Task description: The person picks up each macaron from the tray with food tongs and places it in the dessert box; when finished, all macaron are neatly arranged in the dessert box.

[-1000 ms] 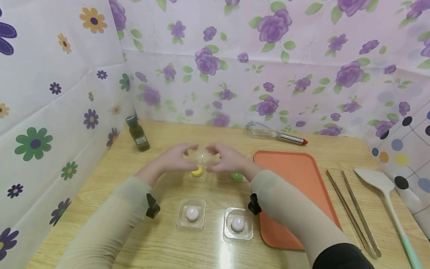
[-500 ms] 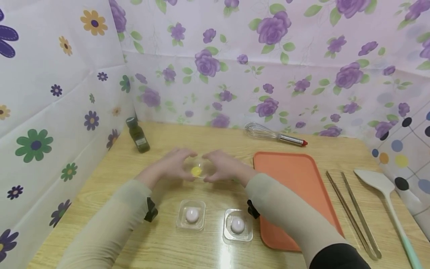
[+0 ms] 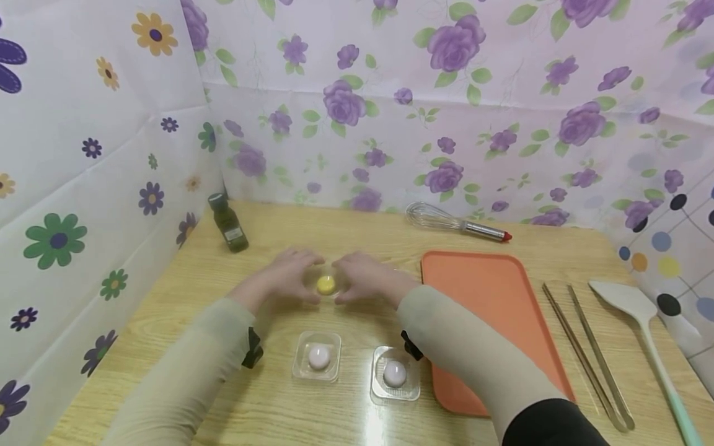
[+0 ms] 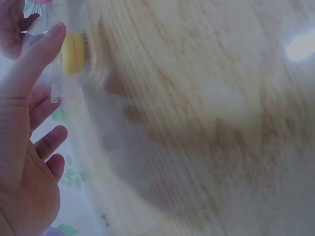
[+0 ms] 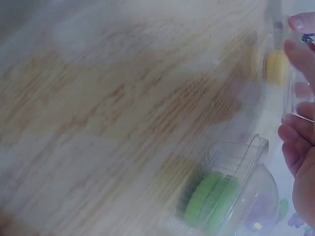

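My left hand [image 3: 287, 275] and right hand [image 3: 368, 279] face each other at mid-table. Between them they hold a clear plastic domed lid [image 5: 288, 101], fingers and thumbs at its edges. Right under it lies a yellow macaron [image 3: 326, 285] in a clear tray; whether the lid is fully seated I cannot tell. A green macaron [image 5: 211, 199] in a clear box with a domed lid [image 5: 261, 206] appears below my right hand in the right wrist view. Nearer the front, two pale pinkish macarons, one left [image 3: 319, 357] and one right [image 3: 395, 373], sit in uncovered clear trays.
An orange tray [image 3: 474, 310] lies right of the hands, partly under the right forearm. Farther right are metal tongs [image 3: 591, 359] and a white spatula [image 3: 625, 300]. A whisk [image 3: 457, 223] lies at the back, and a dark green bottle [image 3: 229, 226] at back left.
Both hands have come down and slightly left with the clear lid, from above and behind the yellow macaron to right over it. The pinkish macarons have stayed in place.
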Tool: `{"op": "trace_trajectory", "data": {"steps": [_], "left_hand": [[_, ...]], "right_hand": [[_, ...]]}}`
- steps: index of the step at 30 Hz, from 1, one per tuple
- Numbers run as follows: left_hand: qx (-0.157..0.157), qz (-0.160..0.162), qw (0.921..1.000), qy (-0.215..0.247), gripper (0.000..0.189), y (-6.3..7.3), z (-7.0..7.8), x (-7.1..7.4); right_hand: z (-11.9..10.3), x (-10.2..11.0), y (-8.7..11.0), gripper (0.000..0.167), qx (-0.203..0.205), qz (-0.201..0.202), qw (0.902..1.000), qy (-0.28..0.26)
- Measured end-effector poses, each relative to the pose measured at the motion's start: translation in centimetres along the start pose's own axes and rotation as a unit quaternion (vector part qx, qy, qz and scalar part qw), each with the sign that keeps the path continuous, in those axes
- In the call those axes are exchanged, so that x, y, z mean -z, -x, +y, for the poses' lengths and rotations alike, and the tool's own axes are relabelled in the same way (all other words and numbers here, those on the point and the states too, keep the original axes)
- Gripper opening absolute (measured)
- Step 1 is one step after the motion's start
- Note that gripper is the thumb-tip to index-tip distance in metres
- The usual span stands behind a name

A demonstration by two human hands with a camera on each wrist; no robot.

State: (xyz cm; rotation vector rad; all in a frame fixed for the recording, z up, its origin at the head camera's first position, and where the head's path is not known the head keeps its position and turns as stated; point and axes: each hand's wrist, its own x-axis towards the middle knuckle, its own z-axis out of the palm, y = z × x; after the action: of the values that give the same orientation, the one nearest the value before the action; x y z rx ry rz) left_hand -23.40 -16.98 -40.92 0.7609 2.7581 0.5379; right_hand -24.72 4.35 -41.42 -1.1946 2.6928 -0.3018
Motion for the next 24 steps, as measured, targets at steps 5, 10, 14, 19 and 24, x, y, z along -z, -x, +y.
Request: {"op": "trace_trajectory", "data": {"steps": [5,10,14,19,24], "left_hand": [[-0.01,-0.005,0.9999,-0.005,0.085,-0.3,-0.3,-0.5],[-0.019,-0.006,0.9998,0.0,0.084,-0.3,-0.2,-0.7],[-0.017,-0.007,0.9998,-0.005,0.084,-0.4,0.0,-0.7],[-0.019,-0.001,0.9997,-0.015,0.086,-0.3,-0.1,-0.7],[-0.021,0.002,0.9994,-0.027,0.087,0.1,-0.4,-0.6]], "right_hand": [[0.2,-0.1,0.0,0.07,-0.019,-0.019,0.9996,-0.012],[0.7,-0.5,0.1,0.073,-0.011,-0.016,0.9997,-0.011],[1.2,-0.4,0.6,0.074,-0.019,-0.006,0.9992,-0.036],[2.2,1.2,2.3,0.082,-0.053,0.009,0.9961,-0.07],[4.0,2.6,4.6,0.076,-0.066,0.039,0.9942,-0.075]]}}
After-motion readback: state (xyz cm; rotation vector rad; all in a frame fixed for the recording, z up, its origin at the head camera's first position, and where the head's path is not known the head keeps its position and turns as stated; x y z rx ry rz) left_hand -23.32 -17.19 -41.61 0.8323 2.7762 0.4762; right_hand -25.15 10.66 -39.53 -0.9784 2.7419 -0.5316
